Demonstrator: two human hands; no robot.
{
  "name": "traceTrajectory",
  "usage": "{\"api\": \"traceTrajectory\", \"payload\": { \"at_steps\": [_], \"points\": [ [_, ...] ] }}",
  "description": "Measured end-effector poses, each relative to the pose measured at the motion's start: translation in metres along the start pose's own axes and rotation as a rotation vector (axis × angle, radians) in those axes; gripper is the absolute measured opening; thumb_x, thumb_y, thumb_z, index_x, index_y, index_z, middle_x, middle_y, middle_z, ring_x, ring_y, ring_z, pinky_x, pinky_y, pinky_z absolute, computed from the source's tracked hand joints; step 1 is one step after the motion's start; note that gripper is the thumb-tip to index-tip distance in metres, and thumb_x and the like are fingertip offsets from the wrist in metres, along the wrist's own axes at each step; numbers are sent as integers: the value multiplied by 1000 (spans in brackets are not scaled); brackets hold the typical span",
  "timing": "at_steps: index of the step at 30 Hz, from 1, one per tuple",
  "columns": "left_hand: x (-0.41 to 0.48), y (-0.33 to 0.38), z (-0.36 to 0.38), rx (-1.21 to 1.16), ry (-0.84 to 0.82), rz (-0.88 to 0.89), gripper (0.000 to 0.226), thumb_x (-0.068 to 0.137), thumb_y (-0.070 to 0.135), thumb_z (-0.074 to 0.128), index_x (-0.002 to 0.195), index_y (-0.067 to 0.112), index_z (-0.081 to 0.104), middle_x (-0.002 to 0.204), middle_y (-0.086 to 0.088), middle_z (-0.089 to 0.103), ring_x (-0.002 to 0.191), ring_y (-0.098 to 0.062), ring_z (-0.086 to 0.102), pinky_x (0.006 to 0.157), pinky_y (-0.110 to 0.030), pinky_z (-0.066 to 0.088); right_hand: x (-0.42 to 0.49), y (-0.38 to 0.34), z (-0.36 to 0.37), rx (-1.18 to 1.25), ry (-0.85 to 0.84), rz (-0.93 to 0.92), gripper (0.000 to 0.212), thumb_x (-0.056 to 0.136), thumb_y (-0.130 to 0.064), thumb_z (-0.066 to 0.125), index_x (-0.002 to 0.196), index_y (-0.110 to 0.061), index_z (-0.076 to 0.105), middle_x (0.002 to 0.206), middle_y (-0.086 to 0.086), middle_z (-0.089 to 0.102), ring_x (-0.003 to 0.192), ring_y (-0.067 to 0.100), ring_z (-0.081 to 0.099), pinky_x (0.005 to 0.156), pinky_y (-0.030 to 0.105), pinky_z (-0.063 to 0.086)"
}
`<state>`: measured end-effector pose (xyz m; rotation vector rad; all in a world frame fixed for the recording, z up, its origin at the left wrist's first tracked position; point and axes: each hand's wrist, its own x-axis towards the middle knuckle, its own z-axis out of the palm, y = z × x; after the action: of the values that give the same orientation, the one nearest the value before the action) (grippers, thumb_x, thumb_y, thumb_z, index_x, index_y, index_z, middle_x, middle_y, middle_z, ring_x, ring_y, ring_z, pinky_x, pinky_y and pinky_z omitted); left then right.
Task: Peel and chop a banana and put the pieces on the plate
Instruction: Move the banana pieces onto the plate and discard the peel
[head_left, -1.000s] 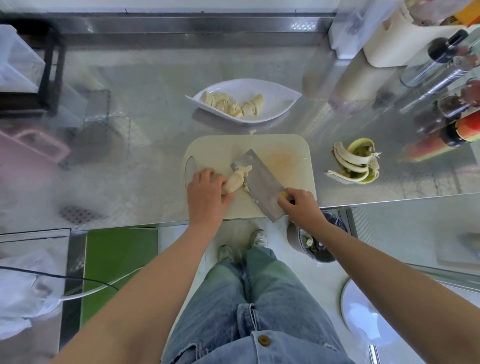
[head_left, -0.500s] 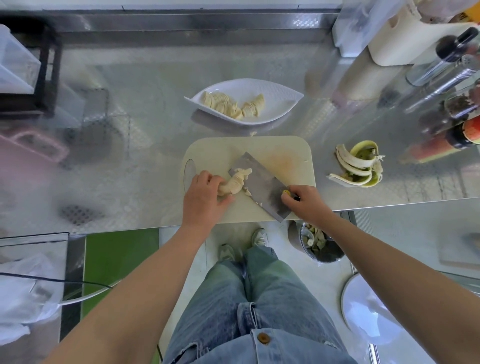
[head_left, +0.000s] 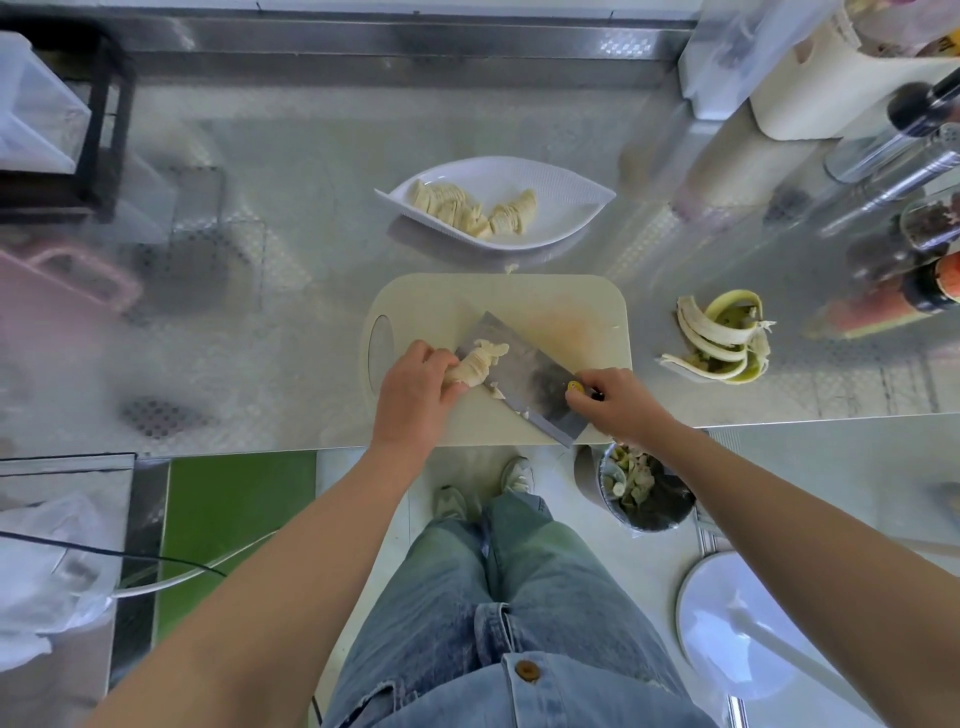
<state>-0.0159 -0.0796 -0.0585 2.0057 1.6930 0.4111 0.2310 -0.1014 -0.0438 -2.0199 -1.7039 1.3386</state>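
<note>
Several pale banana slices (head_left: 480, 361), fanned.

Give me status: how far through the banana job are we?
Done: the peel lies on the counter right of the board, and a pile of slices sits on the plate. In hand: the left hand holds a partly sliced banana on the board while the right hand grips the knife, blade against it. Left: finish that piece and move its slices to the plate.
</note>
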Motion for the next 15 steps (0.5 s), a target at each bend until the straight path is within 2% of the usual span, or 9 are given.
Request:
{"api": "traceTrajectory", "payload": {
  "at_steps": [4, 7, 13, 15],
  "points": [
    [-1, -2, 0, 4, -18, 44, 26, 74, 15, 78, 97, 6, 69, 91, -9, 57, 74, -24, 57, 67, -29, 43, 5, 2, -7, -32, -46, -1, 33, 90, -17, 55, 65, 3, 47, 56, 9, 39, 51, 16, 33, 49, 24, 29],
    [0, 1, 2, 0, -6, 29, 29, 73, 17, 79, 98, 6, 68, 90, -10, 56, 75, -23, 54, 67, -31, 44, 7, 2, -12, -44, -72, -21, 30, 90, -15, 54, 62, -6, 46, 55, 6, 38, 50, 15, 33, 46, 18, 28],
    [2, 1, 2, -16, -18, 49, 25, 75, 10, 77, 99, 6, 69, 90, -8, 58, 77, -23, 56, 68, -26, 39, 11, 6, -15, -52, -116, -20, 32, 89, -15, 54, 60, -11, 43, 53, 3, 39, 48, 14, 34, 46, 18, 30],
    [3, 2, 2, -20, -10, 48, 26, 75, 8, 76, 100, 7, 70, 91, -8, 58, 78, -23, 57, 69, -26, 40, 14, 6, -16, -48, -124, -27, 30, 89, -15, 54, 61, -10, 43, 54, 5, 39, 50, 15, 34, 48, 22, 29]
  ]
}}
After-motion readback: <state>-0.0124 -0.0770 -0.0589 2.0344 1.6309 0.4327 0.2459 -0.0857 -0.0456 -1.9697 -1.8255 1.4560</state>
